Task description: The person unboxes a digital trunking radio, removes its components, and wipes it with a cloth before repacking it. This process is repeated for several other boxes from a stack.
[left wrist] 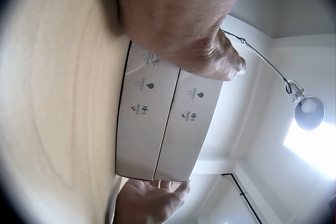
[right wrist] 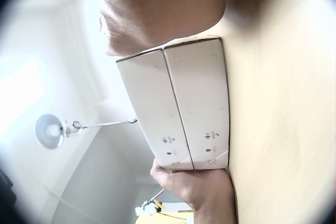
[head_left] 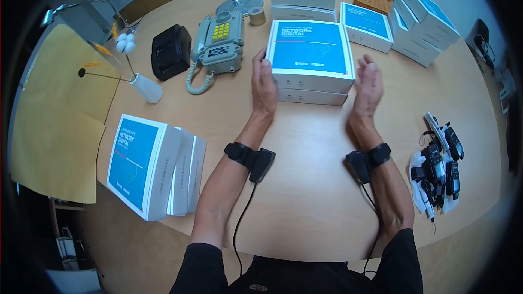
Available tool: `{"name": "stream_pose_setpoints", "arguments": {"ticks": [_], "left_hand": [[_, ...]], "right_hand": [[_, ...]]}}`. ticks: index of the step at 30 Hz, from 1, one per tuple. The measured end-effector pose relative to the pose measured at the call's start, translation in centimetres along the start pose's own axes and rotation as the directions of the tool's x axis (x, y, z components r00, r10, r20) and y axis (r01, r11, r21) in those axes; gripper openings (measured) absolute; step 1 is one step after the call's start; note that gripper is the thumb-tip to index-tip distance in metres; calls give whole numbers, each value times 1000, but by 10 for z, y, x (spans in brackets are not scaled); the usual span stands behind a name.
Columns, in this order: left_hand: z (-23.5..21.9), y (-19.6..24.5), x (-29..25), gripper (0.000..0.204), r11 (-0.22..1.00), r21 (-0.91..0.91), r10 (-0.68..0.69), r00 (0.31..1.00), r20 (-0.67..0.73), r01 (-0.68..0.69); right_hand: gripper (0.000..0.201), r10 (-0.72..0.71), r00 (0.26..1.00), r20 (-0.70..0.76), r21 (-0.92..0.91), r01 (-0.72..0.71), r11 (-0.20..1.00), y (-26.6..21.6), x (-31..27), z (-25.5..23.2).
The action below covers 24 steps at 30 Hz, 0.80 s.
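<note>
Two white boxes with blue lids lie one on the other; the upper box point(head_left: 310, 49) reads "NETWORK DIGITAL", and the lower box point(head_left: 310, 96) lines up under it. My left hand point(head_left: 263, 87) lies flat along the stack's left side, its thumb up by the front corner. At the right side my right hand point(head_left: 369, 87) has loosely bent fingers, with a small gap to the box in the head view. In the left wrist view, the front faces of the upper box point(left wrist: 186, 124) and lower box point(left wrist: 144, 124) show, the lower one on the wooden table point(left wrist: 63, 103).
Behind stand a box stack point(head_left: 302, 0), a single box point(head_left: 366, 24) and tilted boxes point(head_left: 419, 32). Leaning boxes point(head_left: 144, 166) are at the left edge. A grey telephone point(head_left: 219, 41), black cradle point(head_left: 170, 51), tape roll point(head_left: 257, 16), white vase point(head_left: 146, 88) and black devices point(head_left: 436, 163) surround the middle.
</note>
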<state>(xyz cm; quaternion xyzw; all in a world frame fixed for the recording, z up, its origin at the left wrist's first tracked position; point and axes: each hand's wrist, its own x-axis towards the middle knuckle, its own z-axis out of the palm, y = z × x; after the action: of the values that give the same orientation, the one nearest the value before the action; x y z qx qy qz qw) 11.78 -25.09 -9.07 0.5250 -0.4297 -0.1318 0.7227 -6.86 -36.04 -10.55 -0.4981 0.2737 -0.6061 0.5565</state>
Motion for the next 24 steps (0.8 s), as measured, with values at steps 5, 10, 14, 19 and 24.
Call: {"name": "stream_pose_setpoints", "arguments": {"ticks": [5,10,14,19,24], "left_hand": [[0,-3,1,62,999,36,20,999,-26,-19],[-4,-14,6,61,998,-11,55,997,-52,-56],[1,-18,5,60,975,93,214,968,-131,-203],[-4,-4,1,54,940,247,296,923,-248,-235],[15,47,-50,38,921,330,269,952,-149,-209]], "right_hand": [[29,-498,866,39,118,491,863,-116,-20,38],[51,-734,671,102,408,645,646,-202,-77,35],[54,-687,705,174,321,619,717,-218,-104,-6],[58,-665,687,294,301,593,746,-246,-126,-2],[62,-613,642,461,300,537,788,-278,-163,-41]]}}
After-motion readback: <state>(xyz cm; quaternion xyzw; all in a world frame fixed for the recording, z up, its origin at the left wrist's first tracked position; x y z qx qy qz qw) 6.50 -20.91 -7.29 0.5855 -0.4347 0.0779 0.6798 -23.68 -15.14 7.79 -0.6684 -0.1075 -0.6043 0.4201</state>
